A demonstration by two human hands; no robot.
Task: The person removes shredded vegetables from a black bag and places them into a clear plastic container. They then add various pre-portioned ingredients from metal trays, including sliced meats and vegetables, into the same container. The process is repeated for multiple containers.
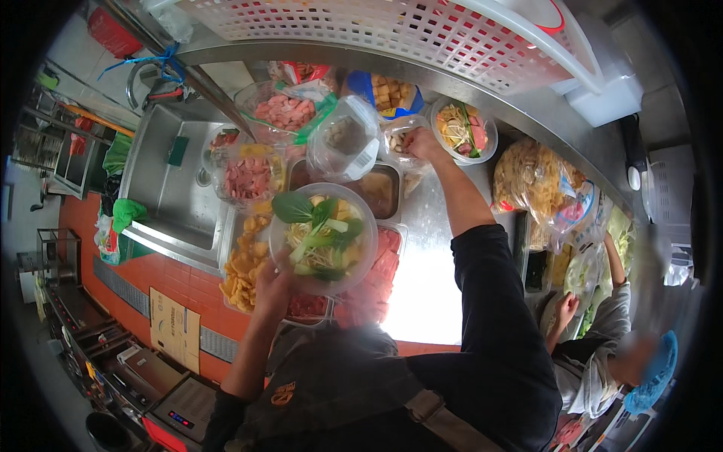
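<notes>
My left hand (273, 290) grips the near left rim of a round clear plastic bowl (363, 264), held above the food trays. Leafy greens (320, 230), bean sprouts (305, 255) and pale yellow pieces lie in it. My right arm stretches forward, and my right hand (420, 143) dips into a clear plastic bag (393, 140) of small pale pieces. Its fingers look drawn together; what they hold is hidden. Just right of that hand stands a second filled bowl (461, 129) with greens, sprouts and a pinkish slice.
Around the bowl are a tray of golden fried pieces (245, 264), sliced red meat (388, 260) and bagged pink sausages (252, 177). A white perforated basket (392, 30) sits on the shelf above. A steel sink (169, 218) lies left; a co-worker (602, 324) handles leafy vegetables at right.
</notes>
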